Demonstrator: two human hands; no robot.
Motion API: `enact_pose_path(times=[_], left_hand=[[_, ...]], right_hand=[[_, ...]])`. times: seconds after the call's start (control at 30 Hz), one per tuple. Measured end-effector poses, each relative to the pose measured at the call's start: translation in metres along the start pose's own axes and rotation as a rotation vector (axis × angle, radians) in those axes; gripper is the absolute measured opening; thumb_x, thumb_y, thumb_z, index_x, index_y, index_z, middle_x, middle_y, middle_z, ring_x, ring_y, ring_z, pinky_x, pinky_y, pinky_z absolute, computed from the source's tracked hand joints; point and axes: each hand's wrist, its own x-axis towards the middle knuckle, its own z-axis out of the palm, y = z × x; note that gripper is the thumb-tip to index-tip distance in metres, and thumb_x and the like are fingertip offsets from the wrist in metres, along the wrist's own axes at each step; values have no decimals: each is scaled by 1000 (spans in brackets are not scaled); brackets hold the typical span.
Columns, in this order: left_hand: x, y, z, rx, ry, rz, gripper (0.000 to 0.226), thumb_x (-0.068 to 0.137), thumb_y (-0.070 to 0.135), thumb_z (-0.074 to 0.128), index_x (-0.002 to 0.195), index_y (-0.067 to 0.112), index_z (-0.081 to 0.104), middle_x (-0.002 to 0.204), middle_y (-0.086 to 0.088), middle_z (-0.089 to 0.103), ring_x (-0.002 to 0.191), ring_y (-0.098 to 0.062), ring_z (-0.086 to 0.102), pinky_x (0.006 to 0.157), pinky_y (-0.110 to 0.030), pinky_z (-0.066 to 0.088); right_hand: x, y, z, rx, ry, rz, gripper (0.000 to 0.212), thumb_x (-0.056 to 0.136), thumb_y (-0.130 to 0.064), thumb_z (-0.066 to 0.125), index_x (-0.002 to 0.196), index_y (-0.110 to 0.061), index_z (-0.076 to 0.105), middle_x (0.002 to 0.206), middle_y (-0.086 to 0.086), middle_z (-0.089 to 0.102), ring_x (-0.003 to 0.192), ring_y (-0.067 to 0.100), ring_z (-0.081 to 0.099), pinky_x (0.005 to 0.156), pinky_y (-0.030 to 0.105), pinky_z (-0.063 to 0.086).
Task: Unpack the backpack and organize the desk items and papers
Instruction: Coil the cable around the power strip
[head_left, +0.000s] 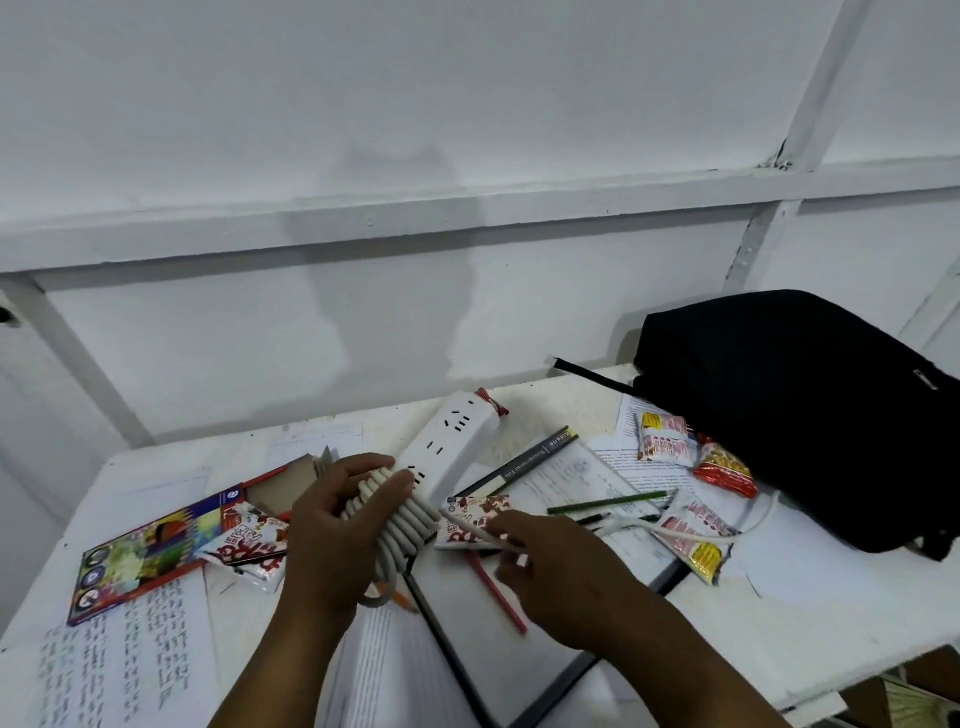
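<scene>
My left hand (332, 514) grips the near end of a white power strip (452, 441), which has its white cable (405, 525) coiled around it in several turns. The strip's far end points away toward the wall. My right hand (550, 566) pinches the free length of the cable just right of the coil; the rest of the cable trails right across the table toward the black backpack (795, 405). The backpack lies on its side at the table's right rear. Loose printed and handwritten papers (130, 654) cover the white table (831, 623).
A colourful flat box (150, 551) lies at the left. Red-and-white snack packets (665, 434) are scattered at the middle and right. Also here are a green pencil (608, 502), a red pencil (498, 592), a dark-spined file (524, 462) and an open notebook (395, 670). The wall stands close behind.
</scene>
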Motion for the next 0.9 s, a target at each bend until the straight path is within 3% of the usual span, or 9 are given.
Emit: enact_pose_path(times=[0.07,0.13,0.23,0.4,0.47,0.63,0.77,0.9], left_hand=[[3,-1,-2,8,36,-14,29,73,26,86,95,14,73,88,-3,73,78,-24,70,60,-25,57],[3,-1,-2,54,43,-8,38,63,41,83,94,20,73,89,0,73,78,-19,71,65,-32,58],[4,-1,1,183,51,27,45,58,56,74,95,31,72,92,16,71,82,-6,69,70,-28,55],[5,-6,5,298,-46,-10,40,62,56,75,98,37,74,96,15,72,88,-6,69,76,-33,58],[4,-2,10,283,-76,-23,29,67,45,79,94,34,77,93,17,74,86,-5,70,79,-34,59],[3,5,18,297,-74,10,23,73,37,83,94,32,76,93,20,72,87,-2,69,72,-25,54],[2,7,21,297,-99,22,21,77,21,83,95,30,76,92,19,74,86,-3,70,73,-23,54],[2,10,23,278,-175,40,33,68,44,79,98,29,76,96,17,74,91,-3,70,73,-18,54]], right_hand=[[1,11,-4,-124,10,-6,25,99,-28,50,122,-36,58,110,-8,67,99,13,60,96,37,46],[3,19,-8,-159,41,-31,30,101,-25,48,126,-37,58,111,-8,67,100,13,60,98,38,45],[6,25,-15,-129,117,-108,36,100,-19,49,131,-35,60,107,-8,67,94,11,61,91,38,48],[11,32,-25,-85,375,-284,23,86,-16,59,103,-25,73,85,-10,69,77,9,59,73,41,51],[10,31,-28,-83,447,-336,24,84,-13,59,99,-23,74,84,-9,68,77,11,58,69,37,48],[6,31,-35,1,453,-400,26,87,-12,59,107,-16,75,95,-4,71,87,13,61,72,34,56],[2,23,-41,15,481,-445,23,84,-10,61,100,-17,75,90,-6,72,83,8,62,70,36,57],[-2,17,-53,16,489,-442,24,87,-22,52,94,-22,76,86,-12,73,81,-4,55,69,31,55]])
